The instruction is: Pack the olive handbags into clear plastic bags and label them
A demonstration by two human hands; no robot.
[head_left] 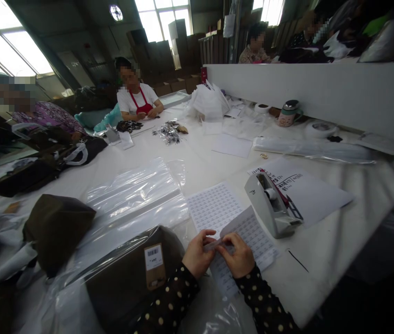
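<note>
My left hand and my right hand meet at the front of the table, both closed on the edge of a label sheet. The sheet is bent up between my fingertips. Beneath and behind it lies another printed label sheet. Left of my left hand is a dark bag in clear plastic, with a barcode tag on it. A grey tape dispenser stands to the right of the sheets, on a white paper with handwriting.
Flat clear plastic bags lie left of the sheets, and a brown bag beyond them. A plastic roll, a mug and a white partition are farther back. A person in a red apron sits across the table.
</note>
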